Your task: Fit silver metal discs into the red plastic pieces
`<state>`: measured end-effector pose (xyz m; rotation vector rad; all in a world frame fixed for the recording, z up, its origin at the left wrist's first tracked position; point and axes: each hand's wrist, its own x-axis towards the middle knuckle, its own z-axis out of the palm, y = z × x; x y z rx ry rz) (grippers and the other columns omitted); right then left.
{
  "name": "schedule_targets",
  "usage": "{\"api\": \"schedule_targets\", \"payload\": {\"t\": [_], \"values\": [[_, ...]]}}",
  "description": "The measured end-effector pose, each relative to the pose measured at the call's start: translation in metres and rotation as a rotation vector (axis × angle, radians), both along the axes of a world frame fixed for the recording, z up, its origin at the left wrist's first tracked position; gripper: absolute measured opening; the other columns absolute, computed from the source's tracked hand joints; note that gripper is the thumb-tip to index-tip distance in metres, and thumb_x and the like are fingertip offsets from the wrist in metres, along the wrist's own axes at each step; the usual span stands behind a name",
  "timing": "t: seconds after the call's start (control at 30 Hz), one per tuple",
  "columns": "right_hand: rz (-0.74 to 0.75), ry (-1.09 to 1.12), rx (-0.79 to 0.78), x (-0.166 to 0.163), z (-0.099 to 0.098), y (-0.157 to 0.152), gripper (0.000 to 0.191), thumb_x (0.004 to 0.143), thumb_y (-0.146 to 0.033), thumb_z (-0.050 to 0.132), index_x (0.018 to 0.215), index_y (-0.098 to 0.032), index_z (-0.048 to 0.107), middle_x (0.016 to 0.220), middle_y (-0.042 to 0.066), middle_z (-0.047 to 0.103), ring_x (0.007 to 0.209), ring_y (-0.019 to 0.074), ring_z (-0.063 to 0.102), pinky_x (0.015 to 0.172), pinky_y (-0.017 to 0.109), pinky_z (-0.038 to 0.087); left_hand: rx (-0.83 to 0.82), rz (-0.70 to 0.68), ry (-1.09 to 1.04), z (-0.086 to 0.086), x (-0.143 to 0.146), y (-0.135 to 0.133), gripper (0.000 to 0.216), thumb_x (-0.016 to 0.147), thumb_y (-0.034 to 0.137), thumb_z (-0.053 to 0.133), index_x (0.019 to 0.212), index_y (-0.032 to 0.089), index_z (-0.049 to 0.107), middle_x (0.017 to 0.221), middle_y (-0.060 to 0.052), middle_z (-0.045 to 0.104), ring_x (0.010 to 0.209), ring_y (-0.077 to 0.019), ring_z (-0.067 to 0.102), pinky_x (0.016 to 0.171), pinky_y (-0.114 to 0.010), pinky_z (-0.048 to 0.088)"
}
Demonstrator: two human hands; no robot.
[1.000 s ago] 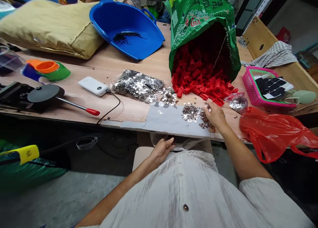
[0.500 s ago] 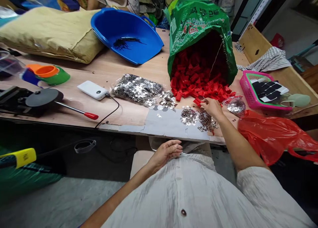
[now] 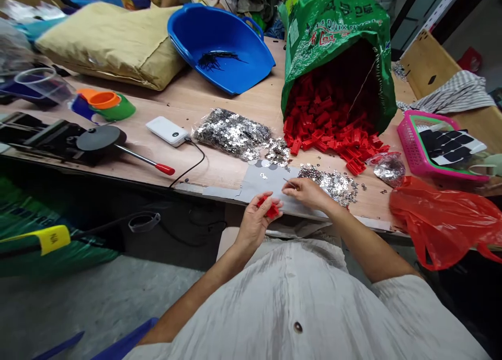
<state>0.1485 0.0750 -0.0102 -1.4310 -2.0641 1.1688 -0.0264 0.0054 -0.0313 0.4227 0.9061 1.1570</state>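
Observation:
My left hand point(image 3: 254, 223) is closed around a small red plastic piece point(image 3: 270, 209) at the table's front edge. Just to its right, my right hand point(image 3: 308, 191) pinches a thin small metal part over the grey card point(image 3: 262, 182). A heap of loose silver metal bits point(image 3: 333, 181) lies beside the right hand. Behind it a green sack point(image 3: 337, 31) lies on its side, spilling several red plastic pieces point(image 3: 329, 130) onto the wooden table point(image 3: 219, 166).
A clear bag of silver bits point(image 3: 231, 132), a white power bank point(image 3: 168, 130) with cable, a black hand press with red-tipped lever point(image 3: 98, 140), a blue basin point(image 3: 223, 41), a tan sack point(image 3: 113, 41), a pink basket point(image 3: 439, 146), a red plastic bag point(image 3: 443, 219).
My right hand drew back from the red pile toward me. My left hand rose from my lap and now holds a red piece. The view shifted slightly right.

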Motion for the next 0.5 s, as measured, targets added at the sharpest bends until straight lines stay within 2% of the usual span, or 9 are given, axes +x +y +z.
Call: {"api": "schedule_targets", "payload": {"t": [0.07, 0.13, 0.17, 0.23, 0.33, 0.4, 0.5], "values": [[-0.028, -0.118, 0.16, -0.013, -0.001, 0.016, 0.012, 0.087, -0.024, 0.06, 0.09, -0.02, 0.071, 0.083, 0.001, 0.069, 0.076, 0.0149, 0.059, 0.07, 0.026, 0.039, -0.028, 0.015, 0.025, 0.001, -0.007, -0.003, 0.039, 0.076, 0.032, 0.077, 0.108, 0.018, 0.059, 0.079, 0.0, 0.069, 0.068, -0.0144, 0.07, 0.051, -0.019, 0.05], [-0.005, -0.196, 0.265, -0.03, -0.006, 0.029, 0.017, 0.089, -0.02, 0.059, 0.101, -0.021, 0.07, 0.098, 0.004, 0.071, 0.086, 0.0173, 0.061, 0.077, 0.027, 0.042, -0.047, 0.002, 0.023, 0.004, -0.012, -0.006, 0.04, 0.078, 0.03, 0.075, 0.112, 0.018, 0.059, 0.082, -0.002, 0.07, 0.064, -0.0133, 0.069, 0.045, -0.016, 0.045], [0.01, -0.228, 0.307, -0.039, -0.009, 0.035, 0.021, 0.089, -0.019, 0.058, 0.107, -0.021, 0.069, 0.106, 0.006, 0.07, 0.092, 0.0187, 0.062, 0.08, 0.028, 0.043, -0.06, -0.011, 0.002, 0.006, -0.014, -0.007, 0.04, 0.079, 0.029, 0.074, 0.114, 0.017, 0.059, 0.088, -0.004, 0.071, 0.067, -0.0141, 0.07, 0.047, -0.017, 0.048], [0.034, -0.292, 0.368, -0.055, -0.016, 0.044, 0.028, 0.091, -0.02, 0.056, 0.118, -0.021, 0.065, 0.116, 0.008, 0.067, 0.1, 0.021, 0.061, 0.083, 0.029, 0.044, -0.088, -0.038, -0.07, 0.011, -0.016, -0.009, 0.042, 0.082, 0.025, 0.07, 0.121, 0.017, 0.056, 0.101, -0.008, 0.072, 0.079, -0.0173, 0.073, 0.061, -0.023, 0.057], [0.063, -0.39, 0.387, -0.068, -0.025, 0.054, 0.027, 0.093, -0.021, 0.054, 0.117, -0.021, 0.065, 0.113, 0.009, 0.067, 0.097, 0.0228, 0.061, 0.079, 0.03, 0.044, -0.105, -0.059, -0.173, 0.018, -0.02, -0.012, 0.048, 0.081, 0.012, 0.064, 0.128, 0.016, 0.053, 0.116, -0.011, 0.069, 0.096, -0.0217, 0.072, 0.085, -0.033, 0.058], [0.083, -0.424, 0.384, -0.071, -0.029, 0.058, 0.023, 0.093, -0.021, 0.053, 0.111, -0.021, 0.067, 0.108, 0.009, 0.067, 0.093, 0.0228, 0.061, 0.076, 0.03, 0.044, -0.105, -0.07, -0.201, 0.02, -0.022, -0.013, 0.051, 0.08, 0.006, 0.062, 0.129, 0.016, 0.053, 0.121, -0.012, 0.067, 0.103, -0.0233, 0.07, 0.092, -0.036, 0.056], [0.098, -0.417, 0.4, -0.071, -0.033, 0.063, 0.022, 0.093, -0.019, 0.051, 0.106, -0.021, 0.068, 0.103, 0.008, 0.068, 0.091, 0.0217, 0.061, 0.076, 0.029, 0.043, -0.099, -0.089, -0.223, 0.022, -0.023, -0.014, 0.049, 0.081, 0.006, 0.063, 0.128, 0.015, 0.052, 0.124, -0.012, 0.066, 0.11, -0.0246, 0.067, 0.093, -0.035, 0.056]]}}
